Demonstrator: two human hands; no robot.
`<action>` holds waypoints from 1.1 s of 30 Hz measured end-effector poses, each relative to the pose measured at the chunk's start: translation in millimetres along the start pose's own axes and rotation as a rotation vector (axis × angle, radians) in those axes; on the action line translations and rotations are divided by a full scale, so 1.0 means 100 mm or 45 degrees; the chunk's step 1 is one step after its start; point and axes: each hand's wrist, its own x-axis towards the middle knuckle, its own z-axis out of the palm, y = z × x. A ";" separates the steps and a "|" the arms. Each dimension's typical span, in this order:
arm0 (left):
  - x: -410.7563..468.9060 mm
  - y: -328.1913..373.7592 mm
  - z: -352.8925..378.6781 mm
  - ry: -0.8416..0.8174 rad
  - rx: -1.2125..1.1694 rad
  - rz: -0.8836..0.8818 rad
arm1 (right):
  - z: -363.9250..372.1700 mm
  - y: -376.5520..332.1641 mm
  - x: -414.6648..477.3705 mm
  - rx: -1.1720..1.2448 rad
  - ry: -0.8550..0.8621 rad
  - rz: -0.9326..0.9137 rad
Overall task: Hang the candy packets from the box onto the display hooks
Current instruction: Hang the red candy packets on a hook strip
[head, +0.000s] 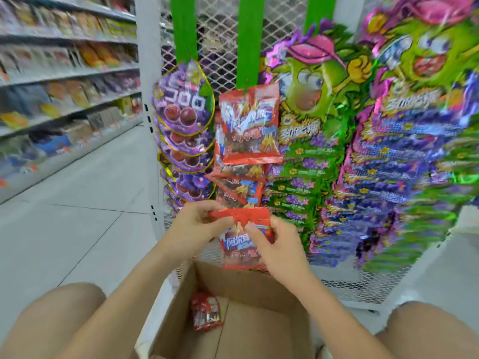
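Both hands, left hand (193,226) and right hand (278,244), pinch a light, crinkly red candy packet (239,244) by its top edge above the box (259,330); the slippery foil is best held near the hang hole.

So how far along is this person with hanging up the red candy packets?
Nearly done, it seems. Several red packets already hang in a column on the mesh display. The held packet is above the box, pinched by the left grip and right grip. Left to do: hang that one, then the last packet visible on the box floor.
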 end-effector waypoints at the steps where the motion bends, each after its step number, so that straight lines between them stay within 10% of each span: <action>1: 0.04 0.17 0.00 0.061 0.022 0.073 | -0.04 -0.13 0.04 0.004 0.044 -0.050; 9: 0.69 1.57 -0.12 0.545 0.415 0.557 | -0.49 -1.08 0.51 -0.108 0.327 -0.378; 16: 1.34 2.10 -0.17 0.487 0.416 0.367 | -0.78 -1.80 1.15 -0.351 0.683 -0.546; 33: 1.30 2.42 -0.38 0.333 -0.111 0.108 | -0.57 -2.22 1.79 -0.177 0.544 -0.287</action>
